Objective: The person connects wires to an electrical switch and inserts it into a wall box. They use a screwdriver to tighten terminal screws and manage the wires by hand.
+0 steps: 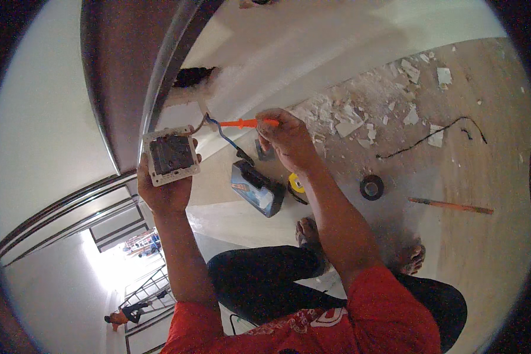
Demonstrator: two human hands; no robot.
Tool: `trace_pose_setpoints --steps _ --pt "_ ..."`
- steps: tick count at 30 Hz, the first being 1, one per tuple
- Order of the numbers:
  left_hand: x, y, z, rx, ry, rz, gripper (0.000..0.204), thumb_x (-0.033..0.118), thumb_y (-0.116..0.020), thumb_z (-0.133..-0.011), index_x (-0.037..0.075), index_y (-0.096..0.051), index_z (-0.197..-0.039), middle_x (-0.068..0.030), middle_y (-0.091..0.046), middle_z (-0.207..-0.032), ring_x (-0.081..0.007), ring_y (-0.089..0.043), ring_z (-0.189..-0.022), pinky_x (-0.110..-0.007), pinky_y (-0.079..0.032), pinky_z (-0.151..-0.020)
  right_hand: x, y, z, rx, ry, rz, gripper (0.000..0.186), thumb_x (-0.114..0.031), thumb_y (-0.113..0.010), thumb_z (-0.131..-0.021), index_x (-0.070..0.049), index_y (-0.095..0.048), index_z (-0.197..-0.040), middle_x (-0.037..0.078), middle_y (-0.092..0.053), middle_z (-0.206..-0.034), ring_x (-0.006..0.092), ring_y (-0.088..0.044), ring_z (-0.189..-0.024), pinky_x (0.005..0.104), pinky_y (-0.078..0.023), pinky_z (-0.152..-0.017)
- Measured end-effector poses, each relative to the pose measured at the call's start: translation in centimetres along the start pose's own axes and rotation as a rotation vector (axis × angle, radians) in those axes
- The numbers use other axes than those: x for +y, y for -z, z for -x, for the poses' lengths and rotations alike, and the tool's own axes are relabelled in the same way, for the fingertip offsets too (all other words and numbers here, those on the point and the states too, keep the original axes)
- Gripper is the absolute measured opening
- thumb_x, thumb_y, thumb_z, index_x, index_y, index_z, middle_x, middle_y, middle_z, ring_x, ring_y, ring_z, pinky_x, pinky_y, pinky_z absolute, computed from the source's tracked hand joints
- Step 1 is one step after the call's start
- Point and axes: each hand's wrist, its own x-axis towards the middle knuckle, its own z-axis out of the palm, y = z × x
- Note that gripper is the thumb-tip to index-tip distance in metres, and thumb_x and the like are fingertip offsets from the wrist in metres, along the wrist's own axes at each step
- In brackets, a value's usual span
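Holding white-framed plate (pixel 172 156) in curled left grip (pixel 170 193); pinching orange tool (pixel 239 123) in closed right grip (pixel 290 138). Working over floor (pixel 472 174) littered with white fragments (pixel 349 127), beside wall (pixel 336 47) with dark hole (pixel 193 76).

Can read no words, numbers or signs anywhere. On chest of red T-shirt (pixel 389 312): white printed design (pixel 329 318), rounded at right end, too blurred to make out as lettering. On dark-and-blue box (pixel 257 192) on floor (pixel 469 177): pale patches along upward face, too small and grainy to tell whether print or picture.
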Motion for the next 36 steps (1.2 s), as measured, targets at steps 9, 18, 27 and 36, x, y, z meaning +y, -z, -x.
trace_pose_setpoints --steps 9,18,27,36 --pt "-1.1 0.6 0.0 0.023 0.031 0.076 0.066 0.050 -0.049 -0.092 0.003 -0.044 -0.138 -0.0268 -0.052 -0.131 -0.0427 -0.056 -0.115 -0.053 -0.053 -0.088 0.3 -1.3 -0.6 -0.047 0.013 0.007 0.023 -0.016 -0.073 -0.086 -0.001 -0.064 -0.102 0.004 -0.060 -0.077 0.0115 -0.055 -0.064 0.0267 -0.046 -0.057" --pt "-1.5 0.2 -0.2 -0.040 0.026 0.121 0.066 0.050 -0.047 -0.093 0.004 -0.043 -0.139 -0.0271 -0.050 -0.132 -0.0405 -0.054 -0.117 -0.053 -0.052 -0.089 -1.2 -1.0 -0.1 0.002 0.098 0.371 0.026 -0.025 -0.074 -0.086 -0.001 -0.067 -0.095 0.008 -0.068 -0.084 0.0142 -0.063 -0.074 0.0298 -0.053 -0.068" --pt "-1.2 -0.3 -0.1 0.006 0.031 0.111 0.063 0.052 -0.046 -0.093 0.006 -0.047 -0.136 -0.0219 -0.056 -0.127 -0.0357 -0.059 -0.112 -0.056 -0.053 -0.084 -1.5 -1.8 -0.8 -0.061 0.152 0.290 0.018 -0.016 -0.072 -0.088 -0.004 -0.066 -0.101 -0.002 -0.060 -0.078 0.0035 -0.051 -0.067 0.0191 -0.042 -0.057" --pt "-0.8 0.0 0.3 0.113 0.020 -0.023 0.058 0.049 -0.045 -0.094 0.008 -0.048 -0.135 -0.0177 -0.055 -0.130 -0.0329 -0.058 -0.114 -0.058 -0.054 -0.081 -2.4 -1.8 -0.9 -0.083 0.076 0.282 0.025 -0.020 -0.075 -0.085 -0.002 -0.068 -0.101 0.005 -0.068 -0.090 0.0115 -0.062 -0.082 0.0266 -0.052 -0.074"
